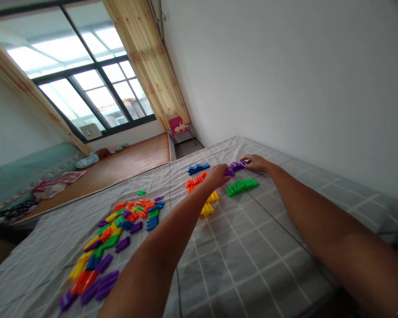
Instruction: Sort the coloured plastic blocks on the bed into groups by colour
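Observation:
A row of small purple plastic pieces [236,167] lies on the grey checked bedcover [252,247], with a hand at each end. My left hand [218,174] curls its fingers about the near-left end, and its back hides part of the row. At the far-right end, my right hand [256,163] pinches the row between thumb and fingers. Close by lie a green row [242,187], a blue cluster [198,168], an orange cluster [193,183] and a yellow cluster [208,207]. My left forearm partly covers the orange and yellow pieces.
Many mixed-colour pieces [111,240] lie spread on the bed left of my left arm. A white wall [285,79] runs along the right. Beyond the bed are a wooden platform [132,161], a pink chair [176,125] and a curtained window [96,66].

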The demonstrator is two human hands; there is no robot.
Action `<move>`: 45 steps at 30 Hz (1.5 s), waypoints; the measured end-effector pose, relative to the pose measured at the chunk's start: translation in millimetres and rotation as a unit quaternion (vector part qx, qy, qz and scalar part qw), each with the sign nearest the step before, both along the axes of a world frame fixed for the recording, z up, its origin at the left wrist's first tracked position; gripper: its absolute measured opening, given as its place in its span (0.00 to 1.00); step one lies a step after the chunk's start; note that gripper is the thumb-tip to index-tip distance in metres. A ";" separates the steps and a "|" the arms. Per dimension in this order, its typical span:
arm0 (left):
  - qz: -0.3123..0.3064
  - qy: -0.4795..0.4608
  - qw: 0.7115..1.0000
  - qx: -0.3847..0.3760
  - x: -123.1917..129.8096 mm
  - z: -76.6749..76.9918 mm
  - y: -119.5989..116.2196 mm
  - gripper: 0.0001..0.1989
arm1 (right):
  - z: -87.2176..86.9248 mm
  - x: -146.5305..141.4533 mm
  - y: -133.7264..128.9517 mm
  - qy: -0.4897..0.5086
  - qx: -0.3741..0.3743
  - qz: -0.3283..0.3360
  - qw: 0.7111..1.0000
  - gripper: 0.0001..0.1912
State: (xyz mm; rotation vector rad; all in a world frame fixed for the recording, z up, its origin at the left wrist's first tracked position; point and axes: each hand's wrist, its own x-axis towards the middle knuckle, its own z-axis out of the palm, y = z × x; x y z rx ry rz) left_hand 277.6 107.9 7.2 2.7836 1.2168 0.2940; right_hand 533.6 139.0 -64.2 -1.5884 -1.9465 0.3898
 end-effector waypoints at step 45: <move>0.046 -0.016 0.996 0.069 -63.9 32.8 -21.5 0.14 | -11.0 14.4 1.8 0.130 0.015 -0.070 0.989 0.34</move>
